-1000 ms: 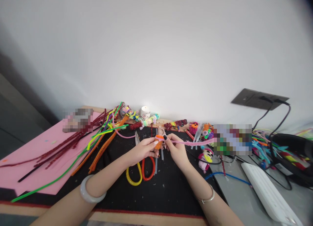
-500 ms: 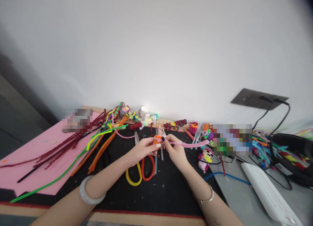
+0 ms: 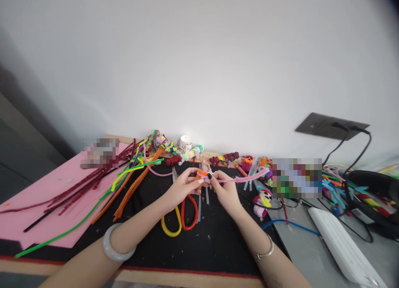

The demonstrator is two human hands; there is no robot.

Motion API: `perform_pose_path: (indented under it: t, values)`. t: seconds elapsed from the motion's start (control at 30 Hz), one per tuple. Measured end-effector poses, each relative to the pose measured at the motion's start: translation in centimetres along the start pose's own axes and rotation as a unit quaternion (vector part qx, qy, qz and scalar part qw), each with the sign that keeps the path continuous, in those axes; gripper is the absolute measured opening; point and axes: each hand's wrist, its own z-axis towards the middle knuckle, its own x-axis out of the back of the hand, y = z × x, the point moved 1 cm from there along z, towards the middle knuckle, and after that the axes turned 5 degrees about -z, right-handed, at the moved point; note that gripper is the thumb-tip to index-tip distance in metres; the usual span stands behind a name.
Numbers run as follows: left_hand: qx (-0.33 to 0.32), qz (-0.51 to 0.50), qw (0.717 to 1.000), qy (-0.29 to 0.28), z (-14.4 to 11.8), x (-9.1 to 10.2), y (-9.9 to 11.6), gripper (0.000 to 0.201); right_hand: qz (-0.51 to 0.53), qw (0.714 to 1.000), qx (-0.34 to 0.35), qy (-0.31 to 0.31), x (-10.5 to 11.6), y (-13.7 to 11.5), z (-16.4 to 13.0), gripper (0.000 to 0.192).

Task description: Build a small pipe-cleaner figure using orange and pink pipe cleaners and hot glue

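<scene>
Over the black mat, both of my hands work close together. My left hand (image 3: pixel 182 189) is closed on a small orange fuzzy piece (image 3: pixel 203 173), apparently coiled pipe cleaner; the fingers cover much of it. A pink pipe cleaner (image 3: pixel 245 179) lies across this piece, pinched by my right hand (image 3: pixel 225 193) between thumb and fingers. Its loose end sticks out to the right and bends up slightly. Below my left hand lie scissors (image 3: pixel 190 227) with one yellow and one red-orange handle. Just beyond my fingers is a pale brownish object (image 3: pixel 206 166), partly hidden.
Pipe cleaners (image 3: pixel 126 203) in several colours lie at left, partly over pink sheets (image 3: pixel 37 196). Small fuzzy figures, a paper cup (image 3: pixel 185 143) and clear sticks line the back. A penguin-like figure (image 3: pixel 262 201), a white power strip (image 3: pixel 341 242) and black cables are at right.
The pink pipe cleaner's free end has risen and curves upward more. Both hands stay nearly in place, with the fingers shifted slightly around the orange piece.
</scene>
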Motion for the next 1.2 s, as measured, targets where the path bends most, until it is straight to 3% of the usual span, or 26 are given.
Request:
perform_pose_path:
  t: [0.23, 0.57, 0.7, 1.2]
  values:
    - [-0.015, 0.028, 0.999, 0.009, 0.0, -0.1, 0.3, 0.04, -0.005, 1.0, -0.001, -0.002, 0.0, 0.2, 0.1, 0.023]
    - [-0.027, 0.04, 0.998, -0.041, -0.2, -0.3, 1.0, 0.032, -0.022, 1.0, 0.0, 0.006, 0.2, 0.6, 0.3, 0.022]
    - [-0.012, 0.036, 0.999, -0.03, -0.1, -0.1, 0.7, 0.036, -0.02, 1.0, -0.004, -0.006, 0.2, 0.6, 0.3, 0.023]
    - [-0.051, 0.078, 0.995, 0.025, 0.1, 0.1, 0.7, 0.039, -0.039, 0.999, 0.017, -0.015, 0.2, 0.2, 0.3, 0.021]
